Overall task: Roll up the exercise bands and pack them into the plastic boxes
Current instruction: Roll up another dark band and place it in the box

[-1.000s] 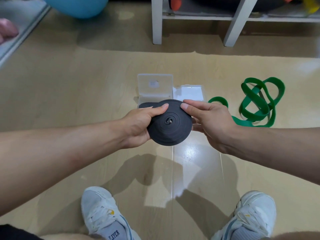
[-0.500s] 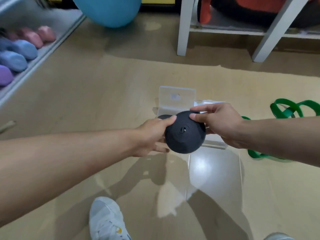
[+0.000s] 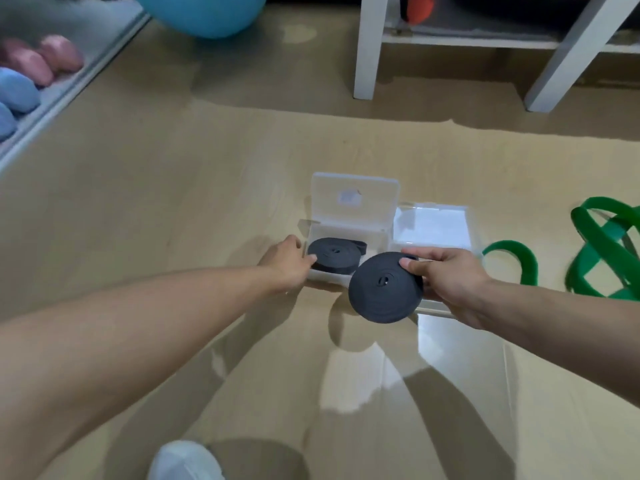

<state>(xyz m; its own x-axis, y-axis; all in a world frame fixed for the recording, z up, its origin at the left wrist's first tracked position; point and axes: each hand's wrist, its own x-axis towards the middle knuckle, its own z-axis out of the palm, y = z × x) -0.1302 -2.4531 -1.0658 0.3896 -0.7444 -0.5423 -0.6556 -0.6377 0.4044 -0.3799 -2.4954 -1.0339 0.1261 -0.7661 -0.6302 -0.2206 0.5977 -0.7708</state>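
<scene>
Steadying the open plastic box (image 3: 346,233) with my left hand (image 3: 287,263), fingers loosely against its near-left wall, probably so it won't slide; a rolled black band (image 3: 334,259) already lies inside, just right of my fingertips. My right hand (image 3: 446,275), arm outstretched, pinches the second black roll (image 3: 384,292) by its edge, thumb on top, hovering over the second box (image 3: 433,226), green band (image 3: 602,251) loose further right.

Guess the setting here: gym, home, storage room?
Probably a home gym or exercise room. A large blue exercise ball sits at the top, pink and blue padded weights line a shelf on the left, and a green resistance band lies loose on the wood-look floor.
</scene>
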